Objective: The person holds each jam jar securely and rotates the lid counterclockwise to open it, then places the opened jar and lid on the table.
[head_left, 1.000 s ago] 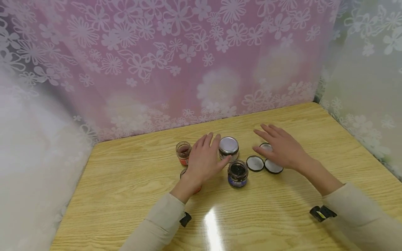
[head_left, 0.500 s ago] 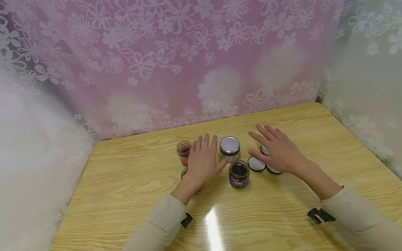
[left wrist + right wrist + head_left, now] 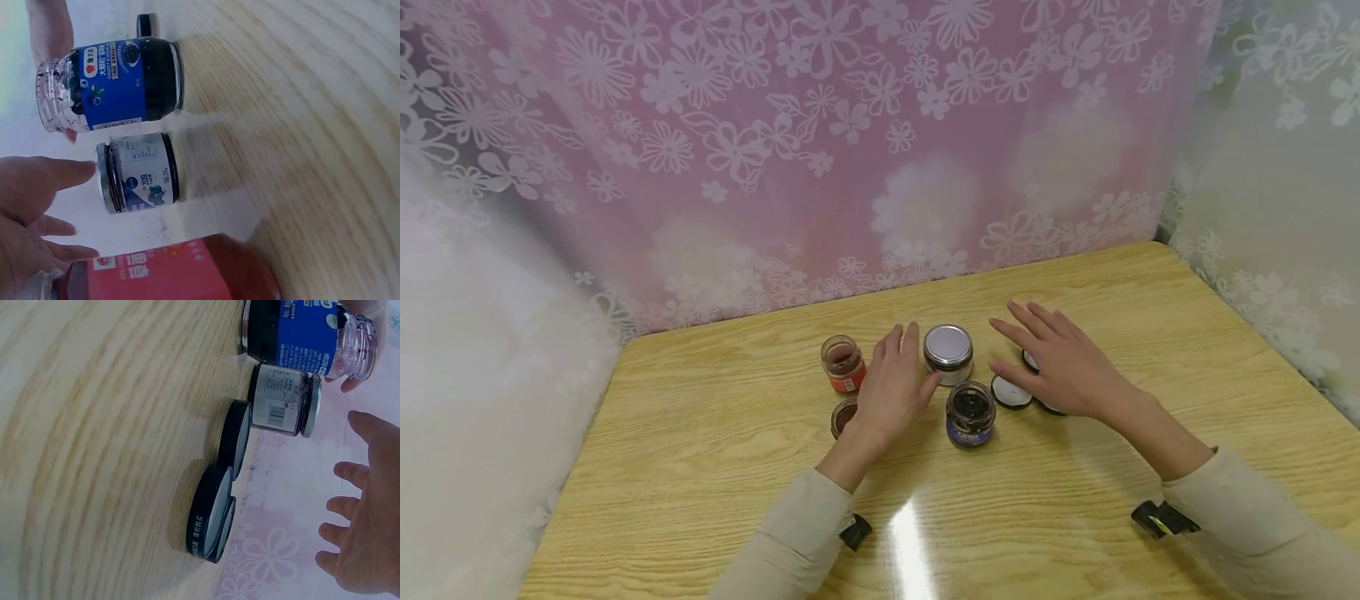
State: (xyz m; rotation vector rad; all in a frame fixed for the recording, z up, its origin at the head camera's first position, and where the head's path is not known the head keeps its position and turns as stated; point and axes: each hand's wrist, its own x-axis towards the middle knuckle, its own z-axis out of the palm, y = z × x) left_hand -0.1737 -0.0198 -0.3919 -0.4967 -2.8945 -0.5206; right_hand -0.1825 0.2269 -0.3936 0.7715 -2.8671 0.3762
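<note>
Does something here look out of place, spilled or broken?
Nothing is spilled or broken. Three loose lids lie beside the jars: one lidded jar and three open, all upright. Both hands hover open.

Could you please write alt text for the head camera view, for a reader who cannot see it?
Two open hands hover over small jars on a wooden table: the left hand beside a silver-lidded jar, the right hand above loose black lids. A floral curtain hangs behind.
</note>
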